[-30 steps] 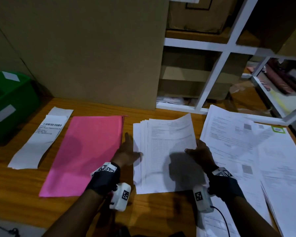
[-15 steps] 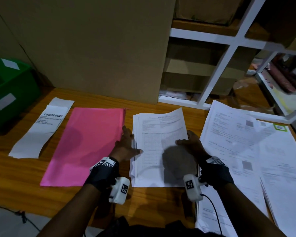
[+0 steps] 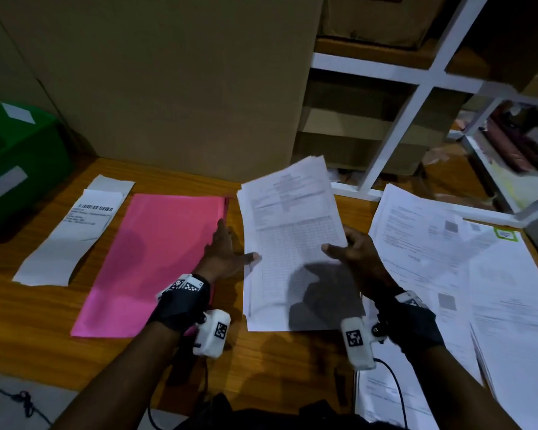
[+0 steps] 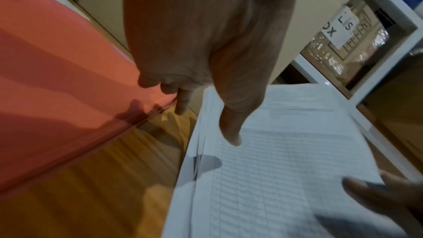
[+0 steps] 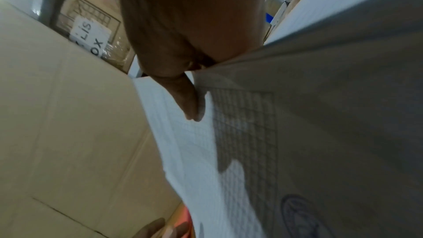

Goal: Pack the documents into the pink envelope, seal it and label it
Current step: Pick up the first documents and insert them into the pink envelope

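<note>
Right hand's grip [image 3: 351, 252] is pinching the paper stack [image 3: 292, 243], tilting its right edge off the bench [image 3: 44, 305]; left hand [image 3: 224, 256], fingers straight, is touching its left edge beside the pink envelope [image 3: 156, 259].

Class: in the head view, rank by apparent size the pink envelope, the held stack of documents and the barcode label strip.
1. pink envelope
2. stack of documents, close in size and raised nearer the camera, so unsure
3. barcode label strip

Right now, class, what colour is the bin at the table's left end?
Green, with white labels; the bin shows best in the head view.
</note>
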`<state>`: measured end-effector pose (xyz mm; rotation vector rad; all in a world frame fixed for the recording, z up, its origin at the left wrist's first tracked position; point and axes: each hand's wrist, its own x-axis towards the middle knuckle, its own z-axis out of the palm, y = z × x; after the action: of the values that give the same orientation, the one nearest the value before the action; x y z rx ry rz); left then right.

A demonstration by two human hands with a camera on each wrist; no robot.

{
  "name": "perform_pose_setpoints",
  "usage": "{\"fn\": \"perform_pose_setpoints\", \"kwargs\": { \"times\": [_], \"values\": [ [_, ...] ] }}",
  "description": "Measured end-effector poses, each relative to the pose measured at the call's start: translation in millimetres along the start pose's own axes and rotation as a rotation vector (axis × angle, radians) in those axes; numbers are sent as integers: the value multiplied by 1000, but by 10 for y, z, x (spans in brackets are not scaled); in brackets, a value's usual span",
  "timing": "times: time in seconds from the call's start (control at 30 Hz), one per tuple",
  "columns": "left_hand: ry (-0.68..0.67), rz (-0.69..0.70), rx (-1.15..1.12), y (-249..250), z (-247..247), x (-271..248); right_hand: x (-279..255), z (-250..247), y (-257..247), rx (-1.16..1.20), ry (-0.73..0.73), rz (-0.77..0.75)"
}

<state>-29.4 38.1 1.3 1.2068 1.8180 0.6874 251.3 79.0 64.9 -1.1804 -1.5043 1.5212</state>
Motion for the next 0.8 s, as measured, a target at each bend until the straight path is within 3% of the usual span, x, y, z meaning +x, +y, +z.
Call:
{"fn": "perform_pose_setpoints", "kwargs": {
  "times": [0.07,0.17,0.4,0.63,0.8],
  "values": [
    [10,35,-180,151,-101,8,-51,-27,-105,1,31,-36],
    [12,204,-416,430,-237,-49,-81,-55,-211,15,91,-87],
    [206,476,-624,1078,-378,-264,-17,-51,-416,-16,182,-235],
    [153,452,-530,1066,-189,-282,38,-55,-307,-20,222,-236],
    [190,486,-584,1170,-131,-335,37,-48,-335,24,256,-280]
  ]
}}
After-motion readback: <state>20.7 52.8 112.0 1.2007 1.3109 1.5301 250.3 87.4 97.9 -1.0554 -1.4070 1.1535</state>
